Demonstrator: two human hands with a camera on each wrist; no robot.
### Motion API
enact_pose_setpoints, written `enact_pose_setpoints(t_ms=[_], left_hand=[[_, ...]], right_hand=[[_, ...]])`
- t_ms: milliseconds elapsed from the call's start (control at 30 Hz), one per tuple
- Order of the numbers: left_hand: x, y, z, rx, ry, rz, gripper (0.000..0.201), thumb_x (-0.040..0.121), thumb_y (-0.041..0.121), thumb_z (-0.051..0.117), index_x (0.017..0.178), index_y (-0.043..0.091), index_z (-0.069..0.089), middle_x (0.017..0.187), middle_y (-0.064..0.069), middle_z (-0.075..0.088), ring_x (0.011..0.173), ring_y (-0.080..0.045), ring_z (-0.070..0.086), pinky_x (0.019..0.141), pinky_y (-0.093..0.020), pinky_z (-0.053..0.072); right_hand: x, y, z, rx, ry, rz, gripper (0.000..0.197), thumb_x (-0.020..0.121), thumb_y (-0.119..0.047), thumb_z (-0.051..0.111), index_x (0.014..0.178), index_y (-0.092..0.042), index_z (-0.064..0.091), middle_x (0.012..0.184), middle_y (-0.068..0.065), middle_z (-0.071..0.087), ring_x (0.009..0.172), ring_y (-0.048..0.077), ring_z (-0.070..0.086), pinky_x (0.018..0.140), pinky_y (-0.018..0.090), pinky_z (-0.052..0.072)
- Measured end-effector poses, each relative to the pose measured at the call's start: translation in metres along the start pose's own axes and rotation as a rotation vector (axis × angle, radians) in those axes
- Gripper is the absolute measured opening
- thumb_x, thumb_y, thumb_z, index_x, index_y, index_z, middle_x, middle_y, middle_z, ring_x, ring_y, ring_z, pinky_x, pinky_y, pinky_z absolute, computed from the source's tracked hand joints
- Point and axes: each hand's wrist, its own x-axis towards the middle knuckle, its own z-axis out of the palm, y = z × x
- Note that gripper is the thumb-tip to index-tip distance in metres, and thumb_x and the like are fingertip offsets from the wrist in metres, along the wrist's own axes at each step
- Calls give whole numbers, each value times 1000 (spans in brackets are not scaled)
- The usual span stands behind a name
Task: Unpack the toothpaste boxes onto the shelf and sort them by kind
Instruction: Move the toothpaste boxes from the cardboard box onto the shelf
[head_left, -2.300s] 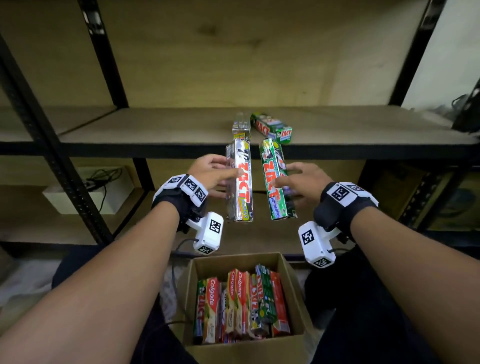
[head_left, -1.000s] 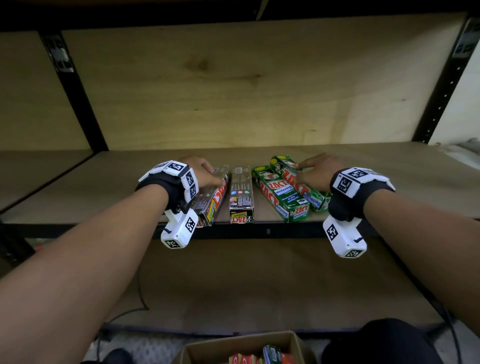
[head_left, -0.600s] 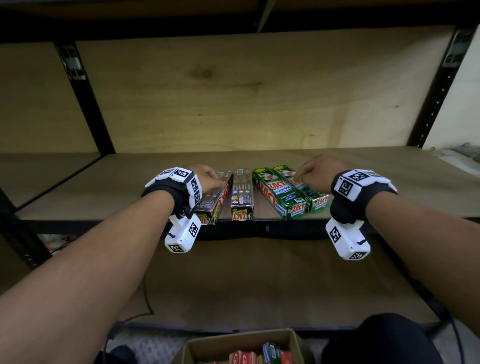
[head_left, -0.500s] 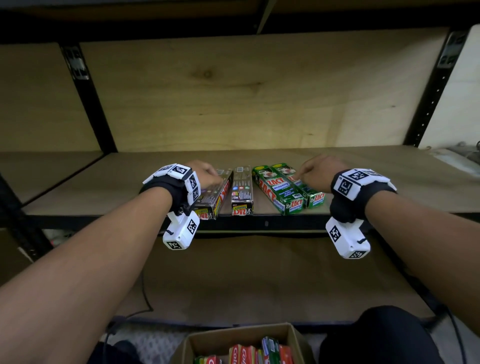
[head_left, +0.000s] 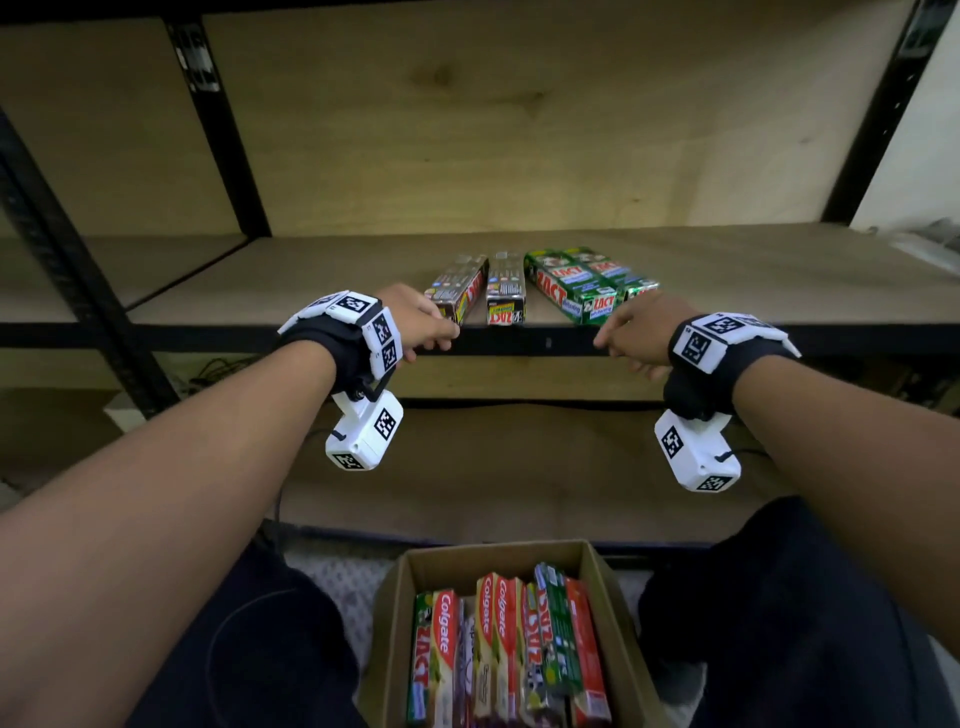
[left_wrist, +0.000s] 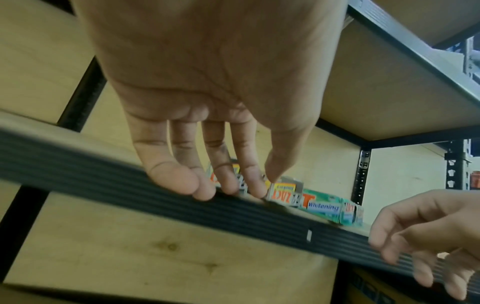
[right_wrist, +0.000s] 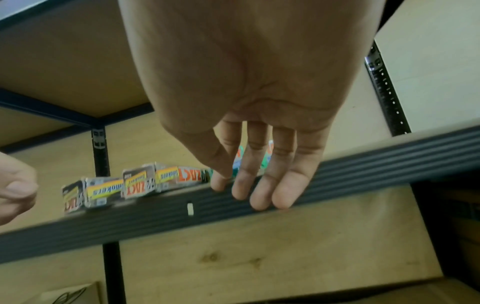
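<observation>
From the head view we see four boxes on the shelf (head_left: 727, 291) — two silver boxes (head_left: 483, 291) left, two green boxes (head_left: 582, 283) right — and more in the carton (head_left: 597, 566) below. Our left hand (head_left: 415, 325) and right hand (head_left: 639, 332) hover at the shelf edge. Both wrist views show fingers (left_wrist: 182, 174) loose, holding nothing.

left hand (head_left: 421, 325): empty, fingers relaxed | right hand (head_left: 636, 332): same
</observation>
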Motion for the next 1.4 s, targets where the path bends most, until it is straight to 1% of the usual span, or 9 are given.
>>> enact_pose_setpoints(t_ms=[267, 467, 600, 733, 900, 1000, 1133, 1267, 1400], left_hand=[[-22, -64, 78, -57, -201, -130, 20, 89, 37, 64, 92, 19, 73, 86, 3, 72, 62, -18, 62, 53, -24, 49], [-23, -113, 150, -124, -327, -243, 20, 86, 37, 66, 95, 20, 72, 88, 4, 74, 63, -20, 66, 58, -31, 55], [-26, -141, 187, -147, -386, -297, 20, 88, 33, 68, 98, 16, 70, 91, 1, 74, 67, -24, 67, 59, -33, 57], [-29, -165, 219, -109, -454, -350, 21, 90, 29, 65, 103, 12, 69, 89, -4, 70, 67, -23, 65, 50, -25, 51], [-29, -195, 259, -82, -518, -373, 23, 87, 38, 67, 97, 18, 73, 94, -1, 73, 84, -21, 70, 77, -35, 60], [-28, -204, 286, -76, -527, -375, 25, 91, 30, 64, 103, 10, 71, 94, -3, 70, 76, -20, 66, 60, -26, 55], [-24, -218, 324, -43, -517, -393, 12, 90, 21, 66, 93, 13, 59, 86, -3, 51, 67, -12, 49, 54, -18, 37], [-18, -234, 348, 58, -642, -405, 63, 88, 38, 67, 141, 15, 43, 136, -4, 53, 118, -24, 57, 91, -32, 48], [-20, -248, 369, -37, -620, -471, 82, 79, 45, 74, 147, 26, 33, 141, 0, 53, 120, -23, 57, 98, -37, 48]], right_hand=[[-5, 26, 97, 68, -219, 64, 25, 96, -12, 49, 93, -19, 73, 95, 1, 70, 93, 28, 71, 59, 25, 52], [6, 45, 171, -7, -368, 89, 27, 96, -12, 49, 101, -20, 73, 95, -4, 68, 92, 25, 72, 62, 22, 53], [18, 60, 217, 43, -450, 129, 22, 95, -11, 48, 100, -18, 69, 90, 2, 66, 78, 23, 67, 71, 30, 54], [29, 80, 261, 53, -459, 154, 14, 90, -9, 59, 95, -21, 62, 97, 4, 62, 63, 7, 51, 56, 21, 43], [36, 93, 304, -46, -586, 212, 27, 89, -15, 55, 113, -9, 65, 101, 10, 68, 83, 27, 67, 71, 35, 55], [42, 106, 335, -43, -628, 244, 36, 83, -17, 56, 114, -3, 66, 86, 11, 67, 77, 30, 69, 73, 40, 59], [46, 119, 358, -53, -596, 294, 46, 83, -19, 61, 128, -9, 59, 108, 9, 69, 78, 22, 69, 70, 39, 60], [51, 131, 377, -6, -670, 379, 66, 90, -27, 58, 149, -25, 30, 123, 7, 62, 89, 22, 65, 75, 33, 55], [54, 145, 398, 27, -623, 426, 75, 88, -30, 59, 151, -36, 18, 100, 5, 64, 77, 21, 66, 75, 34, 58]])
